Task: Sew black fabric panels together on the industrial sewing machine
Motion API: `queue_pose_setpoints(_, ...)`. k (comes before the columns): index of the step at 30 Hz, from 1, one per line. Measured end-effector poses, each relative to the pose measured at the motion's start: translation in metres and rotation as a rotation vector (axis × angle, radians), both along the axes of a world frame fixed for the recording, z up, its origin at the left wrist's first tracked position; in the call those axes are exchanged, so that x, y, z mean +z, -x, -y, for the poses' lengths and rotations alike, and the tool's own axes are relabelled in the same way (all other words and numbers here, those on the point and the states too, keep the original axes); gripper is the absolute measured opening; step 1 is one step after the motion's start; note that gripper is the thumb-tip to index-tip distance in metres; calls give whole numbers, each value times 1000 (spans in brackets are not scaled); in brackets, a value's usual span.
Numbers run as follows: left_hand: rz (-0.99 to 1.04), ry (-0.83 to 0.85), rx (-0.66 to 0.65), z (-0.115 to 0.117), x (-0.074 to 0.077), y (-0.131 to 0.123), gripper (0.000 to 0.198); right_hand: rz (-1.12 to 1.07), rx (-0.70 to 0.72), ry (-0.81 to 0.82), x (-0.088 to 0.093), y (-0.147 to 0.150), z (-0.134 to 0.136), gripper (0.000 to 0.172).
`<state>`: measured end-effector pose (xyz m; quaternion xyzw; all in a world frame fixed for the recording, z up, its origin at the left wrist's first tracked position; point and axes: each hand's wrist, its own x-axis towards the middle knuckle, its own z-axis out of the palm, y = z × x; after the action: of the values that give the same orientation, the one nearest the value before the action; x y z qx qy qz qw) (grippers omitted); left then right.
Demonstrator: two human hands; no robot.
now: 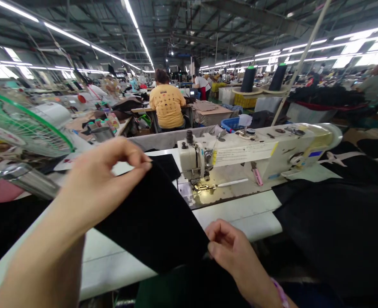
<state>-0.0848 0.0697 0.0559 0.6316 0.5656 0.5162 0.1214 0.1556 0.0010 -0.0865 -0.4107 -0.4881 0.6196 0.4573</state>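
Note:
A piece of black fabric [156,218] is stretched slantwise between my two hands, in front of the sewing machine [240,149]. My left hand [111,175] pinches its upper corner between thumb and fingers. Lower down at the right, my right hand [229,248] pinches the edge of the same piece. The fabric hangs over the near edge of the white table [111,256]. Behind it, another flat black piece [167,166] lies left of the machine's needle area. The presser foot [203,187] is lit and has no fabric visible under it.
Pink-handled snippers [257,175] and a white stick-like tool [232,183] lie on the machine bed. Dark fabric [336,231] is heaped at the right. A green-rimmed fan [25,124] stands at the left, near a shiny metal cylinder [28,177]. A person in a yellow shirt [168,105] sits ahead.

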Motion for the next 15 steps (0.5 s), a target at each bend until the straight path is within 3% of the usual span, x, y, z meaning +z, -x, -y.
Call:
queue_pose_setpoints(1, -225, 122, -156, -16, -8, -8, 13, -17, 30, 76, -10, 1, 4, 6)
queue_pose_setpoints(3, -375, 336, -308, -47, -42, -22, 16, 23, 8, 134, -34, 4, 8, 9)
queue_pose_setpoints(7, -347, 407, -331, -82, -133, -38, 20, 259, -151, -62, -70, 3, 11, 8)
queue_pose_setpoints(9, -299, 399, -309, -83, -163, -41, 20, 374, -157, -251, -78, -1, 12, 2)
queue_pose_setpoints(11, -247, 389, -276, -80, -177, -40, 21, 467, -135, -470, -81, -7, 13, 13)
queue_pose_setpoints(15, -179, 385, -247, -79, -181, -37, 19, 600, -100, -824, -84, -18, 11, 27)
